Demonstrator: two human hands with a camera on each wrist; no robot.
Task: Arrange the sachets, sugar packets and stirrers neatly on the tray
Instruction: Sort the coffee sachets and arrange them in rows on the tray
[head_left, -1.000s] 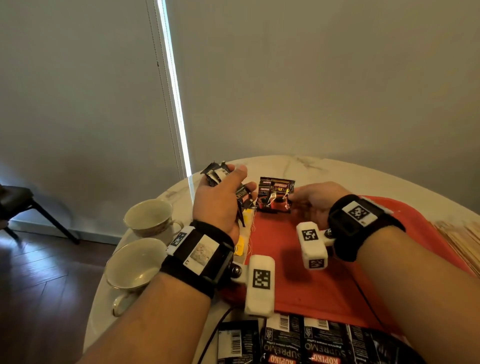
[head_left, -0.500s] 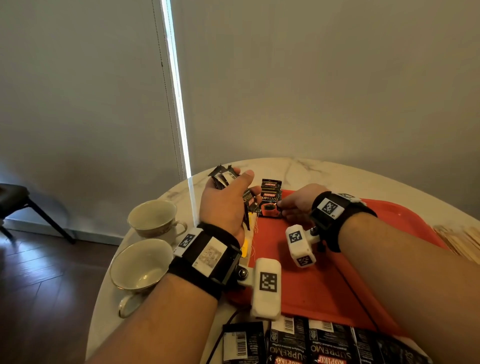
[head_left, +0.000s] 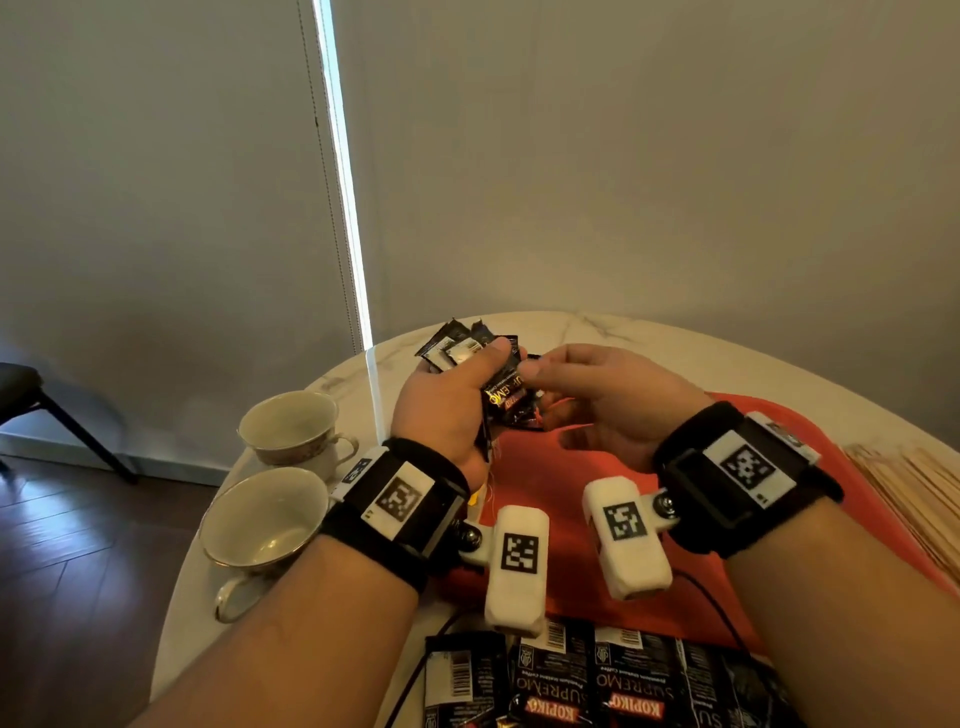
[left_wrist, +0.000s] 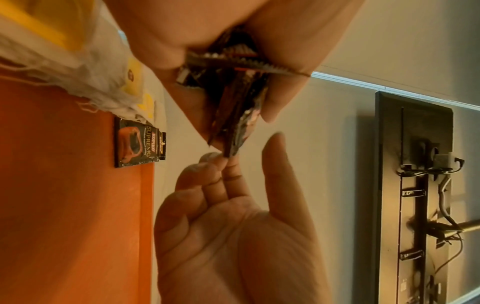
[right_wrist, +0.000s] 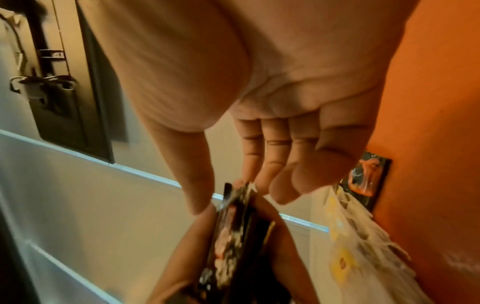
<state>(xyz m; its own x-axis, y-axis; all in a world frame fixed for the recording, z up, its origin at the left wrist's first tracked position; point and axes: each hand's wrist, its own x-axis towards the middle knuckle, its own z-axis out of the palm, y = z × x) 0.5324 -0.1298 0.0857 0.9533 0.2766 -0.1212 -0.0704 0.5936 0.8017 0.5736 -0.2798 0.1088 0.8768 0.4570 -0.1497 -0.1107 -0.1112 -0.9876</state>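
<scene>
While the left hand grips a fanned bundle of sachets at frame centre, right hand, fingers loosely extended, touches its edge; one sachet lies on the tray; stirrers at right edge await placing.

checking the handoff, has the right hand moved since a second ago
Yes. The right hand has lifted off the tray and gone left to the sachets in the left hand.
</scene>
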